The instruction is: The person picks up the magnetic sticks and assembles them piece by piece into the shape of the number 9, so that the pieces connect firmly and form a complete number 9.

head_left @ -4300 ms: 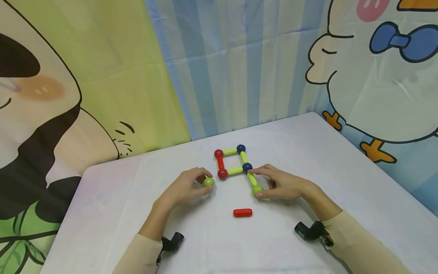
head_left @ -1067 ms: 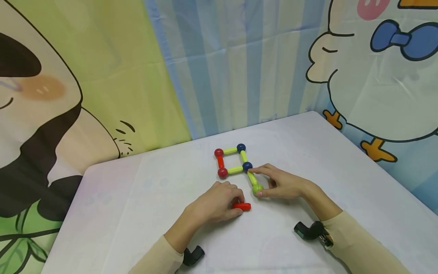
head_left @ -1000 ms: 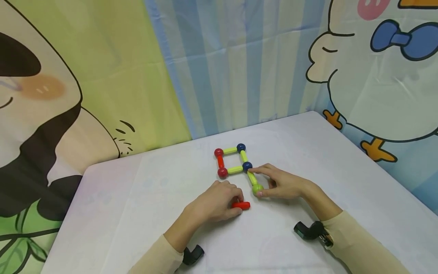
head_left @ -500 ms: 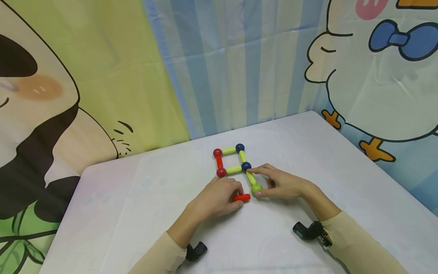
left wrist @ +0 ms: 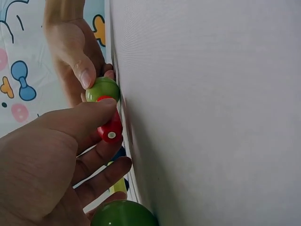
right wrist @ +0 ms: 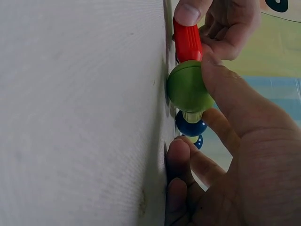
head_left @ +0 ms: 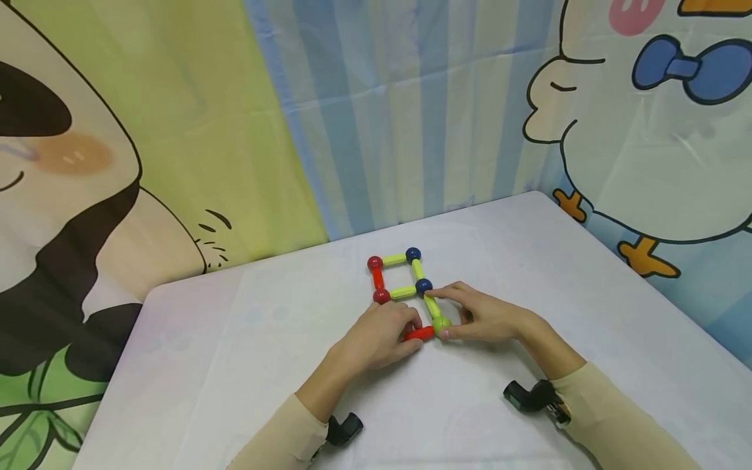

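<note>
My left hand (head_left: 378, 334) pinches a red magnetic rod (head_left: 420, 333) between thumb and fingers. One end of the rod meets a green ball (right wrist: 187, 87). My right hand (head_left: 490, 316) has its thumb against that ball and its index finger at the near blue ball (head_left: 423, 286), spanning the yellow-green rod (head_left: 432, 307) that joins the two balls. Behind is a four-sided frame of rods, with red balls on the left, such as the far red ball (head_left: 375, 263), and blue ones on the right. A second green ball (left wrist: 123, 214) shows under my left fingers in the left wrist view, hidden from the head view.
The pieces lie on a white table (head_left: 264, 372). A printed curtain (head_left: 399, 117) hangs along its far edge. Each wrist bears a black camera, such as the right one (head_left: 531, 397).
Earlier my left hand held a green ball at the left; then it picked up the red rod from the table. The rod has since moved forward to the other green ball. My right hand has stayed put.
</note>
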`<state>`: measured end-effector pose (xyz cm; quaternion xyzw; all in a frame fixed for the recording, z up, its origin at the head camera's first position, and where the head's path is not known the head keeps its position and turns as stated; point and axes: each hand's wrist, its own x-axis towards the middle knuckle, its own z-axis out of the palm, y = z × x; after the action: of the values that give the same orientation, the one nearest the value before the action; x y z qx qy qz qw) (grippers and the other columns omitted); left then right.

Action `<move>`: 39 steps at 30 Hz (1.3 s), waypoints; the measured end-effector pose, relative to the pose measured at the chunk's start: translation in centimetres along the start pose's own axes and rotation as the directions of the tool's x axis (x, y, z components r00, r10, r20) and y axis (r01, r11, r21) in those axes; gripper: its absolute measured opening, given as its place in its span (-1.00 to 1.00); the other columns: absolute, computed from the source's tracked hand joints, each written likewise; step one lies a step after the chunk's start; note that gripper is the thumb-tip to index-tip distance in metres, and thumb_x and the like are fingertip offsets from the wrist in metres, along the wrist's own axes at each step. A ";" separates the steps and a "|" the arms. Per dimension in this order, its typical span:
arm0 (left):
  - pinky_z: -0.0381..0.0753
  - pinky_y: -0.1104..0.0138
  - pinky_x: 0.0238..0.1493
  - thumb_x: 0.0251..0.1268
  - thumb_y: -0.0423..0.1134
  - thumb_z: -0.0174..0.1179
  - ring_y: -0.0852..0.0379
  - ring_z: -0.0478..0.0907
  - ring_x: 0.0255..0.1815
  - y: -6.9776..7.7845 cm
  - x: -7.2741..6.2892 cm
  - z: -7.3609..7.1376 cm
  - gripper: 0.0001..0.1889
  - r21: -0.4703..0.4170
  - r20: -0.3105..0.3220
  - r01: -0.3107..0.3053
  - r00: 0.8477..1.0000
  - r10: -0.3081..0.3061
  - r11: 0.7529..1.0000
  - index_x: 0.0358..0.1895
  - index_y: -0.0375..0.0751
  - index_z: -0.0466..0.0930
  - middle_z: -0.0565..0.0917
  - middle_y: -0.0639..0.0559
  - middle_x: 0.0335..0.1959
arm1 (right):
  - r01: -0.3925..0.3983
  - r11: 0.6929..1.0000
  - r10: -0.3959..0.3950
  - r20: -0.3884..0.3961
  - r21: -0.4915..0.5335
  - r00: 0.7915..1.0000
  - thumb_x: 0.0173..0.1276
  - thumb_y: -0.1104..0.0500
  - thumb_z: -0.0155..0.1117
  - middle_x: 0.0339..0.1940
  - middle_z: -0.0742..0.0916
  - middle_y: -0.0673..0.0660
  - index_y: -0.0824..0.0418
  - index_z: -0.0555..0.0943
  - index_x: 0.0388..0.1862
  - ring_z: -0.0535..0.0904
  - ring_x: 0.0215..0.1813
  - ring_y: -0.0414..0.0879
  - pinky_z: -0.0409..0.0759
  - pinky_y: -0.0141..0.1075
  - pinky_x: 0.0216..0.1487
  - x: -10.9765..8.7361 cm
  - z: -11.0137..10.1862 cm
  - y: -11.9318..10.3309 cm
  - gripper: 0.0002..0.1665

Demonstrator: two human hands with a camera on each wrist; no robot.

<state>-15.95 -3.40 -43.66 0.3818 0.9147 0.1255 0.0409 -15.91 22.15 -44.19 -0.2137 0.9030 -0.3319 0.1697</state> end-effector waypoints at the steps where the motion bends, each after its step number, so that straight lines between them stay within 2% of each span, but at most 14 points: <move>1: 0.47 0.33 -0.14 0.31 0.05 0.39 0.28 0.46 -0.28 0.0 0.0 0.0 -0.74 0.004 -0.002 0.002 1.000 -0.002 1.000 -0.04 0.08 0.70 0.60 0.26 -0.34 | -0.001 1.000 0.001 0.002 -0.002 1.000 0.30 -0.22 0.47 0.32 0.47 0.08 -0.15 0.32 0.59 0.47 -0.26 -0.11 0.48 -0.33 -0.29 0.0 0.0 0.0 -0.07; 7: 0.50 0.28 -0.06 0.29 0.06 0.41 0.27 0.47 -0.22 -0.2 0.0 0.2 -0.71 0.019 0.009 0.028 1.000 -0.029 0.999 -0.01 0.10 0.70 0.59 0.26 -0.33 | 0.020 1.000 -0.020 0.030 -0.014 0.999 0.30 -0.21 0.46 0.31 0.46 0.12 -0.12 0.32 0.59 0.46 -0.26 -0.10 0.48 -0.32 -0.29 0.3 -0.3 -0.2 -0.07; 11: 0.52 0.23 0.02 0.29 0.07 0.40 0.26 0.47 -0.18 -0.1 -0.3 0.1 -0.69 0.016 0.040 0.049 0.998 -0.050 0.999 0.03 0.10 0.70 0.61 0.25 -0.28 | 0.028 0.999 -0.026 0.044 -0.032 0.999 0.29 -0.21 0.48 0.39 0.42 0.12 -0.09 0.36 0.56 0.48 -0.21 -0.10 0.51 -0.30 -0.24 0.3 -0.6 -0.5 -0.08; 14: 0.52 0.21 0.08 0.32 0.06 0.37 0.26 0.49 -0.12 -0.2 -0.5 0.1 -0.70 -0.020 0.056 0.055 0.997 -0.053 0.998 0.04 0.11 0.70 0.65 0.26 -0.21 | 0.034 0.998 -0.033 0.011 -0.050 0.999 0.27 -0.20 0.50 0.44 0.39 0.11 -0.06 0.40 0.54 0.51 -0.15 -0.10 0.55 -0.30 -0.16 0.2 -0.7 -0.7 -0.10; 18: 0.48 0.19 0.12 0.34 0.03 0.35 0.25 0.49 -0.02 -0.4 -0.8 -0.1 -0.72 -0.065 0.051 0.061 0.997 -0.058 0.996 0.05 0.11 0.69 0.65 0.25 -0.13 | 0.076 0.994 -0.080 -0.044 -0.072 0.996 0.27 -0.20 0.51 0.45 0.36 0.11 -0.01 0.43 0.51 0.50 -0.06 -0.07 0.56 -0.29 -0.10 0.2 -0.6 -1.0 -0.11; 24: 0.46 0.14 0.14 0.24 0.08 0.42 0.18 0.47 0.10 -1.3 -1.8 -0.8 -0.63 -0.050 0.052 0.086 0.995 -0.083 0.995 0.08 0.14 0.68 0.64 0.20 0.02 | 0.130 0.983 -0.141 -0.078 -0.128 0.987 0.22 -0.25 0.52 0.45 0.29 0.09 -0.06 0.48 0.47 0.47 0.05 -0.06 0.57 -0.30 -0.06 0.6 0.4 -1.9 -0.13; 26: 0.45 0.13 0.15 0.21 0.10 0.44 0.15 0.46 0.13 -1.6 -2.1 -0.9 -0.60 -0.050 0.062 0.095 0.994 -0.091 0.994 0.09 0.14 0.68 0.63 0.18 0.06 | 0.147 0.981 -0.158 -0.077 -0.127 0.984 0.21 -0.22 0.54 0.41 0.32 0.05 -0.07 0.51 0.44 0.46 0.07 -0.08 0.58 -0.30 -0.06 0.6 0.7 -2.2 -0.16; 33: 0.43 0.06 0.26 0.23 0.06 0.44 0.10 0.45 0.18 -2.4 -3.0 -1.2 -0.60 -0.078 0.108 0.131 0.987 -0.123 0.988 0.12 0.14 0.67 0.60 0.11 0.17 | 0.198 0.966 -0.209 -0.055 -0.164 0.976 0.21 -0.07 0.59 0.16 0.46 -0.08 -0.12 0.68 0.19 0.38 0.21 -0.09 0.55 -0.12 0.16 0.8 1.3 -2.8 -0.45; 39: 0.53 0.08 0.23 0.23 0.05 0.44 0.10 0.48 0.15 -3.0 -3.5 -1.4 -0.58 -0.101 0.145 0.186 0.975 -0.170 0.977 0.13 0.13 0.66 0.60 0.13 0.14 | 0.206 0.952 -0.218 -0.028 -0.228 0.976 0.25 0.01 0.57 0.00 0.61 -0.21 -0.17 0.74 0.01 0.44 0.06 -0.17 0.56 -0.23 0.04 1.1 1.5 -2.7 -0.66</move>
<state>-15.76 -8.17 -43.12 0.3028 0.9318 0.1474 0.1357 -15.48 18.94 -43.64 -0.3184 0.9105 -0.2501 0.0841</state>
